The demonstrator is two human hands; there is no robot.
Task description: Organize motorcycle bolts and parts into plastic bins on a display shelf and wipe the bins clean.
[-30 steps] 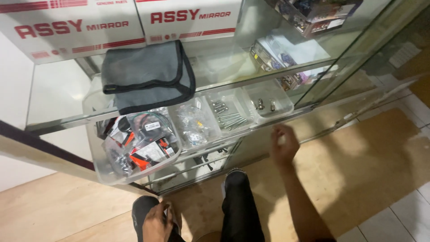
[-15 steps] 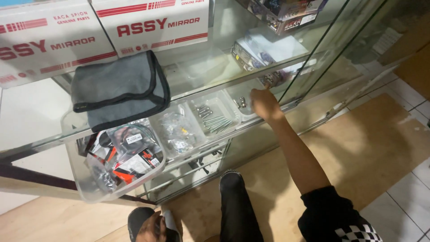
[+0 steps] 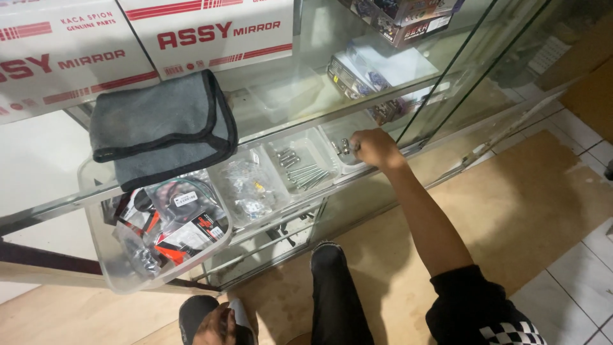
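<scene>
Reaching Into the Little Bin of Shiny Bits

Bending over a glass case, the person has the right hand (image 3: 377,148) stretched out to a small clear bin (image 3: 329,128) on the glass shelf (image 3: 64,207). The fingers (image 3: 359,145) are bent close together. They touch the shiny metal bits (image 3: 345,147) that lie in that bin, right at the fingertips. I cannot tell if they have one pinched or are only poking at it.

Just past the fingers, toward the person's left, sits another clear bin with long bolts (image 3: 305,176). Farther that way is a bin of little plastic bags (image 3: 246,188). Farther still is a big clear tub (image 3: 102,268) full of packed wires. A folded grey cloth (image 3: 159,128) lies on the shelf above the tub. White boxes (image 3: 211,32) stand behind it, well away from the fingers.

The left hand (image 3: 220,322) is low down, near the person's legs and far from the bins. It rests on a dark round thing (image 3: 191,313). Its fingers look curled, but I cannot tell if they grip it.

It looks like the picking step: the hand is at the bits, and no bit is out of the bin yet. These bits are tiny and smooth, so a firm pinch with the fingertips is needed. A straight lift would keep the hand from bumping the bin's wall or the glass.
</scene>
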